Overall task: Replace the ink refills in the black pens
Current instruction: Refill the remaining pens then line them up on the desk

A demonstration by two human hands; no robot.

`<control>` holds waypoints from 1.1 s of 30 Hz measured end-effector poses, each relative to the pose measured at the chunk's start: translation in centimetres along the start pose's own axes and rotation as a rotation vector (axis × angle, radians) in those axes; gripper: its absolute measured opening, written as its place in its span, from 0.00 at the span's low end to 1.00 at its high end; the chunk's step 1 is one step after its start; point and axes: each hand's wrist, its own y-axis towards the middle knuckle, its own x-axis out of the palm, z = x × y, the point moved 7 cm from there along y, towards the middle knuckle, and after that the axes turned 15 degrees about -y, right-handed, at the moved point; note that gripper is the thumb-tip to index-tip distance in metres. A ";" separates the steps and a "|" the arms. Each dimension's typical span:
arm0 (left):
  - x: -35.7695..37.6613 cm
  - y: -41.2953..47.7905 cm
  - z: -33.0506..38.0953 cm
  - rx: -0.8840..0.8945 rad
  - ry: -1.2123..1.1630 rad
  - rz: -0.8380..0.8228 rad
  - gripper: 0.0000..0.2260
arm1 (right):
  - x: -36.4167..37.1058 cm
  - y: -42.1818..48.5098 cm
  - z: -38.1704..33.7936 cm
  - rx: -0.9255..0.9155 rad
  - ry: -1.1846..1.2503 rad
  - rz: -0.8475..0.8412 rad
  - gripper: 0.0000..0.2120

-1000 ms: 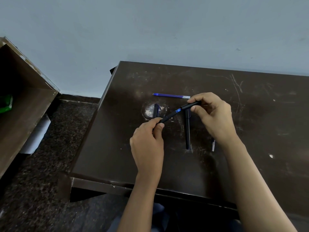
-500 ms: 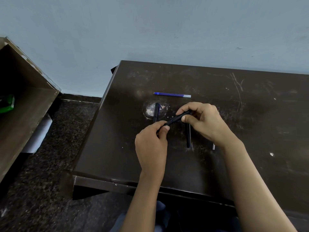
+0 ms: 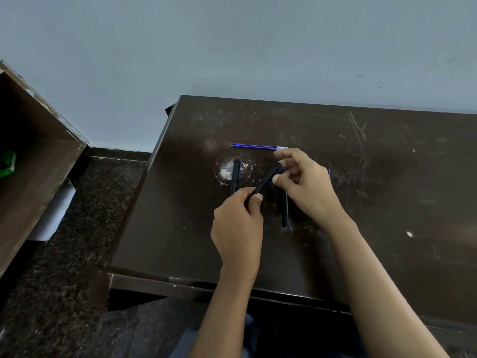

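Observation:
My left hand (image 3: 237,223) grips the lower end of a black pen (image 3: 265,182) that slants up to the right above the dark table (image 3: 387,202). My right hand (image 3: 307,187) is at the pen's upper end, thumb and a curled finger against it, index finger lifted and blurred. A second black pen (image 3: 284,210) lies lengthwise on the table under my right hand. A short black pen part (image 3: 235,177) lies left of the held pen. A blue ink refill (image 3: 258,146) lies crosswise farther back.
A small blue piece (image 3: 329,173) shows just right of my right hand. An open wooden cabinet (image 3: 38,156) stands at the left with something green (image 3: 6,164) inside. White paper (image 3: 54,210) lies on the dark floor beside it. The wall runs behind the table.
The blue refill section visible between the pen's two halves has disappeared as my hands came together. My right index finger has lifted off the pen.

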 end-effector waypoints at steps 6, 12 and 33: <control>2.2 0.3 -0.6 -0.020 -0.061 -0.181 0.20 | 1.0 -0.2 1.9 0.114 -0.235 -0.022 0.24; 3.2 0.0 -1.1 -0.057 -0.083 -0.272 0.22 | 2.0 -0.5 2.1 0.154 -0.266 -0.108 0.24; 3.4 -0.3 -0.7 0.081 0.009 -0.285 0.19 | 2.4 -0.6 2.2 0.221 -0.138 -0.223 0.24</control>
